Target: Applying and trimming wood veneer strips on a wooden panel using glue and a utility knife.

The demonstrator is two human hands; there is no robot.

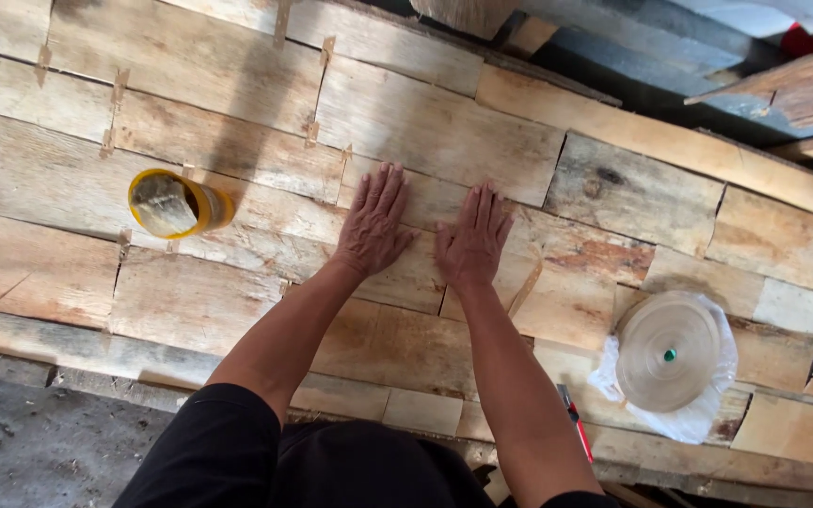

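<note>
Black sleeves [228, 442] nearest the lens, at bottom edge; both bare forearms extended up and away over the work surface.

Left hand [374, 226]: flat, palm down, fingers spread a little, pressed on pale veneer sheet [425, 202]. Holding nothing.

Right hand [472, 240]: flat, palm down, fingers nearly together, resting just beside the left, thumbs close but apart. Holding nothing. Placed over the seam where the pale sheet meets a reddish-brown piece [595, 249].

Work surface: patchwork of thin wood veneer pieces [237, 141] laid edge to edge, irregular in shape, grain mostly running across. Small tape tabs [119, 89] noted across several joints at upper left.

Yellow-rimmed jar [176, 204]: lying on its side, left of the left hand, well apart from it, on the veneer. Contents not discernible.

Roll of tan tape [668, 351]: lying flat on white plastic bag [698, 414], right of the right forearm, near the table's front edge. Small green spot at the hub.

Red-handled tool [576, 419]: partly hidden by the right forearm, at the front edge; type not determinable.

Longer plank [670, 141] along the far edge of the sheets. Dark timber [792, 89] beyond, upper right. Grey floor [39, 452] visible at lower left.
</note>
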